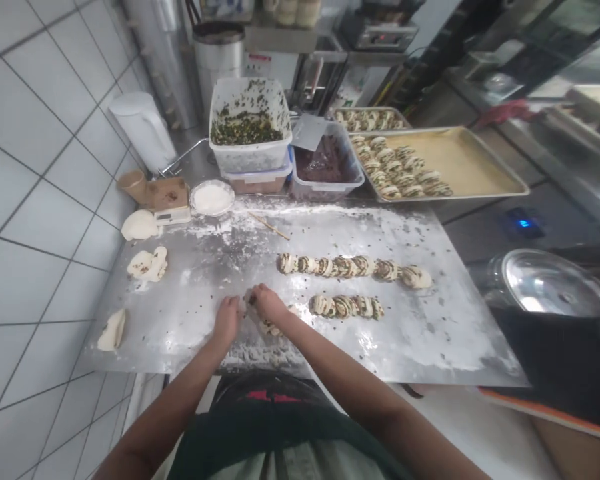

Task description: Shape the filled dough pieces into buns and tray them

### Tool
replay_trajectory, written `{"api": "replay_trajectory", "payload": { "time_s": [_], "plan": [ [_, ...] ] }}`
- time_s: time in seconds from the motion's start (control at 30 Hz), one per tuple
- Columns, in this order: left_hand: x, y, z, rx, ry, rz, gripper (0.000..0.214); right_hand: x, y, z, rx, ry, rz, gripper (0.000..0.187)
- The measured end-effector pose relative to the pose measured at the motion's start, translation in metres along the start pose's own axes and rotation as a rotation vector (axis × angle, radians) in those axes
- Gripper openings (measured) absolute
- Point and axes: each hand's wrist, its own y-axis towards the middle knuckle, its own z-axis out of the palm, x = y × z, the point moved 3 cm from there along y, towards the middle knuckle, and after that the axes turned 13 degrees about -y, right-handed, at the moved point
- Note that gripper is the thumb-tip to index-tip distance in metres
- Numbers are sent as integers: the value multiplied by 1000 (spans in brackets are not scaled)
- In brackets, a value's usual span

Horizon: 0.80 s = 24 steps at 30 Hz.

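My left hand (227,319) and my right hand (267,303) meet near the front of a floured steel worktop (205,293). Both have their fingers curled around a small piece of dough with green filling (270,327), mostly hidden under the right hand. Just right of the hands lies a short row of twisted filled rolls (347,306). A longer row of the same rolls (353,267) lies behind it.
Plain dough lumps (147,264) (113,330) lie at the left. At the back stand a tub of chopped greens (249,123), a flour bowl (212,198), a scale (167,200) and a tray of rolls (443,167). A steel lid (550,283) sits right.
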Motion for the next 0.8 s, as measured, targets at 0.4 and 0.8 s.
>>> {"api": "replay_trajectory", "payload": {
  "time_s": [0.4,0.8],
  "plan": [
    [-47,34,27,99,-466,-130,24,-51,-19,-19,113,568,74,24],
    [-84,-5,57,239,-96,101,21,-75,-75,-28,19,-39,-8,20]
  ]
}}
